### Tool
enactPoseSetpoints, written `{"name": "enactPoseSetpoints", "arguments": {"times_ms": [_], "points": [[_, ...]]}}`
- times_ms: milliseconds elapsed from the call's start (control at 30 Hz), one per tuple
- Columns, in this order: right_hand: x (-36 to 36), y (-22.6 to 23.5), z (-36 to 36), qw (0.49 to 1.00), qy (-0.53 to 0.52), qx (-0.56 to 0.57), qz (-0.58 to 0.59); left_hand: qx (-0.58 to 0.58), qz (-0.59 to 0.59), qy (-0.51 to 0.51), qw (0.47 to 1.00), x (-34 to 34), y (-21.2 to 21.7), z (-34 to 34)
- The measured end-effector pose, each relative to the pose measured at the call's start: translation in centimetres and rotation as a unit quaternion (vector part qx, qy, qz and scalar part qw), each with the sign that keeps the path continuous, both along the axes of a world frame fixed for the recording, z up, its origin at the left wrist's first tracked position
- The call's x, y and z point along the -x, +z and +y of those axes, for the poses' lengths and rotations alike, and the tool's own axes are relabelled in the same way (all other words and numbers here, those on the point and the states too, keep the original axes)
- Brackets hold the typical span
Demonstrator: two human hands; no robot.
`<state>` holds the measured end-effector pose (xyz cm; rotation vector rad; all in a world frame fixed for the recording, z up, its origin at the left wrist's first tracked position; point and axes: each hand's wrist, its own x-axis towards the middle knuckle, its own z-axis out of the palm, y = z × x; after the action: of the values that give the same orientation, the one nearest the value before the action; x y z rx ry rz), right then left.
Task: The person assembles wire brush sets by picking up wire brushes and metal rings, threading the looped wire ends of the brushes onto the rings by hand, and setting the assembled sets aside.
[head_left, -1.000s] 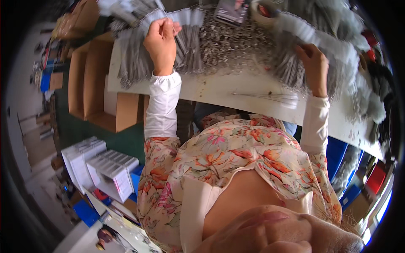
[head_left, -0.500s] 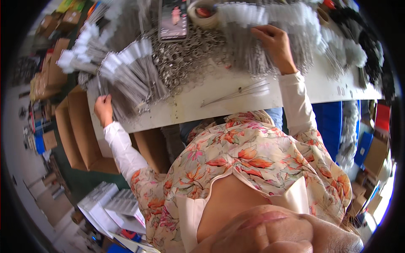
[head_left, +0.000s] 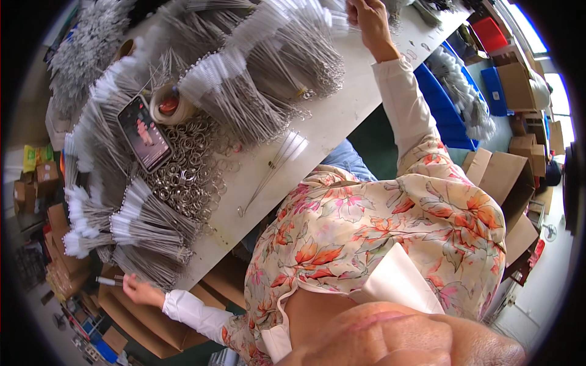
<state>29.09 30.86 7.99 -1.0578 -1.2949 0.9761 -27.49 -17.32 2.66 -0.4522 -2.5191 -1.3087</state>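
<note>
My left hand [head_left: 144, 291] is closed on a thin wire brush [head_left: 108, 280], its white bristled end poking out beyond the table's left end. Close by lie fanned bundles of wire brushes [head_left: 143, 222] with white tips and grey stems. My right hand [head_left: 372, 27] is raised at the far side of the table, its fingers curled together near the far bundles of brushes [head_left: 305, 46]; anything inside them is hidden. A few single brushes [head_left: 271, 171] lie apart near the front edge. Between the bundles sits a heap of metal rings [head_left: 186, 158].
A phone [head_left: 144, 134] with a lit screen leans by a roll of tape [head_left: 170, 105] on the table [head_left: 235, 207]. Cardboard boxes [head_left: 137, 317] stand below the left end. A blue bin [head_left: 448, 116] holding more brushes is on the right.
The view has turned, so the table now slants. My left hand now holds a brush out past the table's left end; my right hand has moved off the bundle toward the far right.
</note>
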Motion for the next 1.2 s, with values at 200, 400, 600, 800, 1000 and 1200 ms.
{"name": "enactPoseSetpoints", "arguments": {"times_ms": [200, 400, 600, 800, 1000, 1200], "points": [[-6.6, -5.4, 3.9, 0.918, -0.146, -0.049, -0.365, -0.162, 0.187, 0.011, 0.969, -7.4, 8.3, 3.9], [-11.2, -7.5, 8.0, 0.878, -0.127, -0.092, -0.453, -0.363, 0.075, -0.138, 0.918, -14.6, 12.3, 9.3], [-8.0, -6.5, 10.9, 0.841, -0.029, -0.032, -0.540, -0.513, -0.455, -0.396, 0.611, -22.4, 7.3, 13.9], [-9.2, -7.5, 15.4, 0.797, 0.104, 0.024, -0.594, -0.459, -0.664, -0.344, 0.481, -30.0, 2.1, 16.5], [-10.1, -2.6, 15.7, 0.834, -0.350, -0.195, -0.379, -0.387, -0.694, -0.363, 0.487, -31.2, 1.4, 17.3], [-4.4, 0.0, 10.0, 0.988, -0.023, -0.091, -0.120, -0.381, -0.613, -0.384, 0.575, -32.6, 2.7, 19.2]]}}
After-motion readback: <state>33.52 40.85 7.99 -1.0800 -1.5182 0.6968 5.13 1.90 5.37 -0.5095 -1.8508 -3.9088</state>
